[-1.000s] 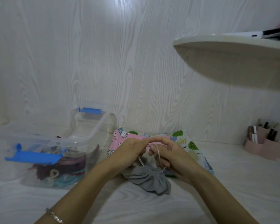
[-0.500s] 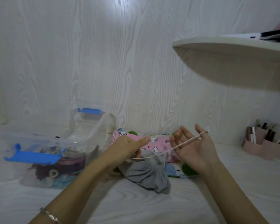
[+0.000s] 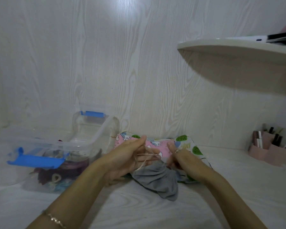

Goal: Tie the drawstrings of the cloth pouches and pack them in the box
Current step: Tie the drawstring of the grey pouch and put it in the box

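Surface (image 3: 155, 212) of white wood grain, backed by a matching wall, with a rounded shelf (image 3: 238, 66) overhead at the right. Clear plastic box (image 3: 82, 142) with blue latches near the left edge, lid off, maroon and teal cloth bundles inside. Printed pouches (image 3: 155, 143), one pink and one leaf-patterned, lying flat against the rear edge just beside the box. Grey pouch (image 3: 157, 180) at the middle of the surface in front of them, neck gathered, body slumped toward the front edge. Pink organiser (image 3: 267, 149) at the right rear. Left hand (image 3: 127, 159) and right hand (image 3: 180, 159) close together above the grey pouch, fingers curled, both holding the pale drawstring (image 3: 149, 154) stretched between them. Thin bracelet (image 3: 54, 219) on the left wrist.
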### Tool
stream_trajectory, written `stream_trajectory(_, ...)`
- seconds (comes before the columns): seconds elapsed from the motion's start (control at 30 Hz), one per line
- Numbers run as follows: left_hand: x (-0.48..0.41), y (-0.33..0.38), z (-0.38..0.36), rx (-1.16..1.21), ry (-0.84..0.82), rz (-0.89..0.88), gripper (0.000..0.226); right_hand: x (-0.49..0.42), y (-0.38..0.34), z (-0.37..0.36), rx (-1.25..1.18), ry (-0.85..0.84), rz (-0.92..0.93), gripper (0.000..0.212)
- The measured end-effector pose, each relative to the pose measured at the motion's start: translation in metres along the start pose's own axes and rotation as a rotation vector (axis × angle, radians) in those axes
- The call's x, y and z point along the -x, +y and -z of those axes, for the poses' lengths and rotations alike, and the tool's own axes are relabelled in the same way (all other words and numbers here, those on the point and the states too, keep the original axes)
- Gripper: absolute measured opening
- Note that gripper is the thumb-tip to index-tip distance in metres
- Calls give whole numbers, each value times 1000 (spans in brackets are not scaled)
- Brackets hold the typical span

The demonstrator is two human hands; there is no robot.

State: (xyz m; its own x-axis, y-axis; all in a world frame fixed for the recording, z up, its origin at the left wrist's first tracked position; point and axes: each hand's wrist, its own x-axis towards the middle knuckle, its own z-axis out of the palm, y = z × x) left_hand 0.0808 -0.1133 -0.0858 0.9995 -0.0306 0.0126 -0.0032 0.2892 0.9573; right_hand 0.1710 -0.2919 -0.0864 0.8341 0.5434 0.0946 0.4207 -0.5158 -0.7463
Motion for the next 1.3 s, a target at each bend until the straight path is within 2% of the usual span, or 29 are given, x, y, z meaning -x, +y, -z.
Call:
stream_trajectory(0.07, -1, 0, 1, -149, 140, -53, 45, 1, 3, 1, 114, 32, 61, 73)
stream_trajectory(0.17, -7, -4, 5, -531, 280, -222, 47, 1, 2, 4, 70, 30, 81, 72)
stream_trajectory(0.23, -8, -5, 9, -703, 282, -298, 48, 1, 0, 5, -39, 27, 92, 66)
stream_trajectory(0.3, -7, -5, 12, -893, 217, -276, 57, 1, -2, 6, -160, 53, 68, 61)
stream_trajectory(0.37, -4, -4, 17, -885, 105, -188, 59, 1, -3, 6, -251, 68, 39, 54)
stream_trajectory(0.43, -2, -2, 18, -827, 62, -185, 45, 0, -3, 6, -297, 51, 6, 50)
stream_trajectory(0.53, -4, -1, 14, -674, 98, -270, 42, -3, -1, 4, -351, 6, -42, 48)
stream_trajectory(0.63, -7, -4, 7, -573, 217, -350, 41, -5, 4, 2, -426, -49, -36, 48)
stream_trajectory(0.7, -7, -3, 0, -372, 216, -343, 42, -6, 6, 0, -461, -88, -21, 48)
stream_trajectory(0.77, -7, -3, -8, -97, 95, -292, 45, -6, 7, -3, -444, -127, -6, 46)
stream_trajectory(0.83, -9, -2, -12, 63, 33, -282, 43, -5, 6, -6, -422, -156, 1, 41)
stream_trajectory(0.93, -11, -1, -11, 195, 98, -267, 37, -3, 4, -3, -395, -196, 47, 42)
stream_trajectory(1.0, -12, 0, -6, 179, 156, -232, 39, -3, 7, 2, -308, -216, 63, 45)
stream_trajectory(1.07, -13, -3, -3, 49, 174, -198, 39, -4, 12, 4, -302, -277, 39, 46)
stream_trajectory(1.13, -13, -9, -3, -210, 201, -170, 35, -2, 13, 5, -356, -379, -9, 45)
stream_trajectory(1.2, -10, -15, -5, -496, 185, -181, 23, 0, 11, 5, -381, -391, 0, 40)
stream_trajectory(1.3, -7, -18, -4, -684, 91, -185, 22, -2, 8, 6, -578, -357, 4, 40)
